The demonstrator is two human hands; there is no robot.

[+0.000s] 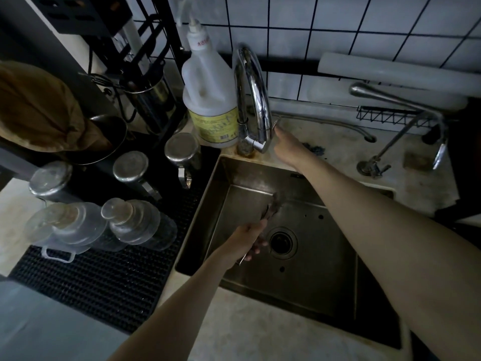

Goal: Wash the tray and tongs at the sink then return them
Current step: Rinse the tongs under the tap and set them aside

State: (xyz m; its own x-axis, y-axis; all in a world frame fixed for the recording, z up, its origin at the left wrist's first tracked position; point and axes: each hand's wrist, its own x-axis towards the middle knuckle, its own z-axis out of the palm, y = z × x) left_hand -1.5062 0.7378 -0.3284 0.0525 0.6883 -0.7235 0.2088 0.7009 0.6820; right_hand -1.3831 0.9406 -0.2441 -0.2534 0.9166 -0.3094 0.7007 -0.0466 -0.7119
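glossy chrome faucet (253, 100), dull steel sink (299, 259), translucent plastic jug (208, 82)

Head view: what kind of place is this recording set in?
Probably a cafe or bar washing station, though it could be a home kitchen. A steel sink sits under a chrome tap, against a white tiled wall, with lidded glass jars on a black drainage mat.

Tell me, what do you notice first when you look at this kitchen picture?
The shiny curved faucet stands behind the dark metal sink, and the right hand reaches up to its lever. Down in the basin, the left hand holds the tongs over the tray. A big white jug stands left of the faucet.
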